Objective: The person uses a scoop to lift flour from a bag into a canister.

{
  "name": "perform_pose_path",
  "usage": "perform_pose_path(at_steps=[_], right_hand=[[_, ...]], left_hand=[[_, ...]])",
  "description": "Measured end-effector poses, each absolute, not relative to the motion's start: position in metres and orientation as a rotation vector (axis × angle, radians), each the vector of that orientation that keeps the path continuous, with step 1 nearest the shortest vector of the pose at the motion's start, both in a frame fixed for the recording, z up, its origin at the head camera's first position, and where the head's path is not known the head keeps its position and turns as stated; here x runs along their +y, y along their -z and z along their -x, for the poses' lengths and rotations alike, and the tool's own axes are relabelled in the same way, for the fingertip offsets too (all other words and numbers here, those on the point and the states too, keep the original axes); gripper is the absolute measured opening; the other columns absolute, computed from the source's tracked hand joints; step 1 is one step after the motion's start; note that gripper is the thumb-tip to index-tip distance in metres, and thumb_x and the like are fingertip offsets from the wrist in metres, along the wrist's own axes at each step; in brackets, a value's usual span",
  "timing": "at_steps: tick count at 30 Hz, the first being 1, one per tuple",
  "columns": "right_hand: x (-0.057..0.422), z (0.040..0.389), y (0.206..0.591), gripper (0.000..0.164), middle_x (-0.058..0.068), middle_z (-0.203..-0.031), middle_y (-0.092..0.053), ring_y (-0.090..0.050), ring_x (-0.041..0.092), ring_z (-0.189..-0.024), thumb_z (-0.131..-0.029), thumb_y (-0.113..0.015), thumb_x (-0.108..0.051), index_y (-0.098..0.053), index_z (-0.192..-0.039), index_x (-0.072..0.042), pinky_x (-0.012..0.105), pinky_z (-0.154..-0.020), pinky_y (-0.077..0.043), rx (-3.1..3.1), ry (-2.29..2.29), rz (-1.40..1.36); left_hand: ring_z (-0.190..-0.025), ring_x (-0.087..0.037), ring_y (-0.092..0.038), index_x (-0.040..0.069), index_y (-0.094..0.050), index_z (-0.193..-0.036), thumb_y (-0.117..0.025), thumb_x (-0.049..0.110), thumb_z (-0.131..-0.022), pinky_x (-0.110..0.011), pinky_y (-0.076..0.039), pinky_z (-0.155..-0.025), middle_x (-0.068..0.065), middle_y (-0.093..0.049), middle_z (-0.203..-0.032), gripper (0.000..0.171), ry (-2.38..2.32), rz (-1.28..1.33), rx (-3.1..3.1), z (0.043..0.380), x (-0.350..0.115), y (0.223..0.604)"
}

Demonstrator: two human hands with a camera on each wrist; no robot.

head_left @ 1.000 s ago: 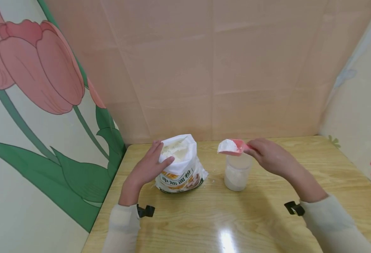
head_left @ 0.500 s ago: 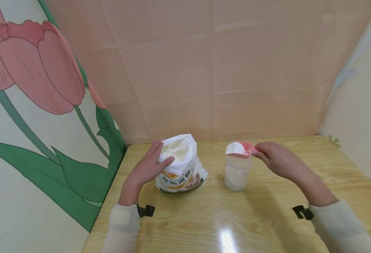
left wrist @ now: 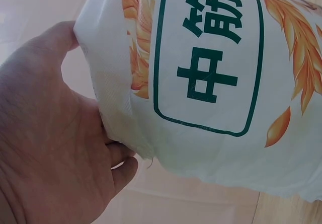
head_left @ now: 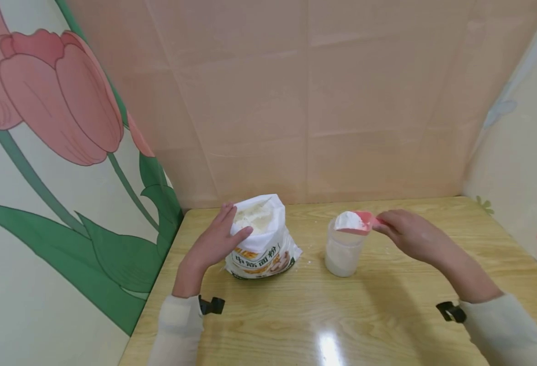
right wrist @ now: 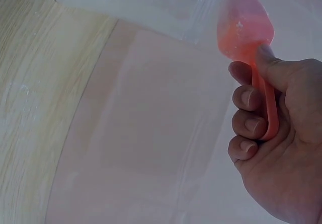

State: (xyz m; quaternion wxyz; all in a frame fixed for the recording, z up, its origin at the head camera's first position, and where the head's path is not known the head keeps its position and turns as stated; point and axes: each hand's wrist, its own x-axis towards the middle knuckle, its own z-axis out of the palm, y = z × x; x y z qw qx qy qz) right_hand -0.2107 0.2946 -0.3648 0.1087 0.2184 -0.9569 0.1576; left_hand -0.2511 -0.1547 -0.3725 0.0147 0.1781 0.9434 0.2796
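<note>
the right hand [head_left: 407, 234] is closed around the handle of a pink plastic scoop [head_left: 363, 223], thumb laid along the handle toward the bowl and the other fingers wrapped about it; the scoop, heaped with white flour [head_left: 348, 221], is at the mouth of a translucent plastic cup [head_left: 343, 256] on the right side of the wood-grain table [head_left: 268, 325]. the left hand [head_left: 213, 241] is partly spread, gripping the left rim of an unsealed all-purpose flour bag [head_left: 256, 262], thumb over the near edge; the bag is left of the cup, well apart from it

part of the cup's rim is hidden by the scoop, and whether the two touch is hard to tell. the flour level shows only dimly through the cloudy wall. some left fingertips are hidden by the bag, and its printed label is cut off in the left wrist view
</note>
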Motion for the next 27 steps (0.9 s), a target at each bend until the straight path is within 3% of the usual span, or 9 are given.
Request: perform_pose_path(at_steps=[15,20,24,27], right_hand=[[0.305,0.213,0.365,0.011,-0.001,-0.087,-0.067,-0.064,0.021,-0.079,-0.092,-0.074,-0.016,-0.072,-0.099,-0.008,0.048,-0.074,-0.055,-2.735,-0.277,-0.785],[0.305,0.215,0.359,0.008,-0.005,-0.079,-0.061,-0.056,0.013,-0.069,-0.092,-0.074,-0.016,-0.069,-0.092,-0.009,0.04,-0.066,-0.051,-2.76,-0.214,-0.804],[0.301,0.217,0.35,0.017,-0.008,-0.072,-0.051,-0.045,0.01,-0.065,-0.095,-0.071,-0.021,-0.062,-0.082,-0.016,0.034,-0.062,-0.043,-2.813,-0.182,-0.817],[0.296,0.22,0.343,0.018,-0.008,-0.072,-0.052,-0.046,0.011,-0.066,-0.095,-0.071,-0.022,-0.063,-0.08,-0.018,0.035,-0.063,-0.044,-2.844,-0.156,-0.835]], left_hand=[[-0.157,-0.019,0.003,0.009,-0.014,-0.163,-0.038,0.08,-0.092,-0.053,-0.017,-0.123,-0.004,-0.003,-0.171,0.104,-0.876,-0.562,2.937,0.251,-0.155,0.373],[-0.157,-0.019,0.002,0.009,-0.013,-0.163,-0.038,0.08,-0.093,-0.052,-0.017,-0.124,-0.004,-0.002,-0.171,0.103,-0.872,-0.563,2.937,0.25,-0.154,0.371],[-0.157,-0.019,0.002,0.009,-0.013,-0.163,-0.038,0.08,-0.093,-0.052,-0.017,-0.123,-0.003,-0.002,-0.171,0.103,-0.869,-0.555,2.936,0.25,-0.154,0.371],[-0.157,-0.018,0.002,0.009,-0.013,-0.163,-0.038,0.08,-0.093,-0.052,-0.017,-0.123,-0.003,-0.002,-0.171,0.103,-0.869,-0.55,2.936,0.25,-0.155,0.371]])
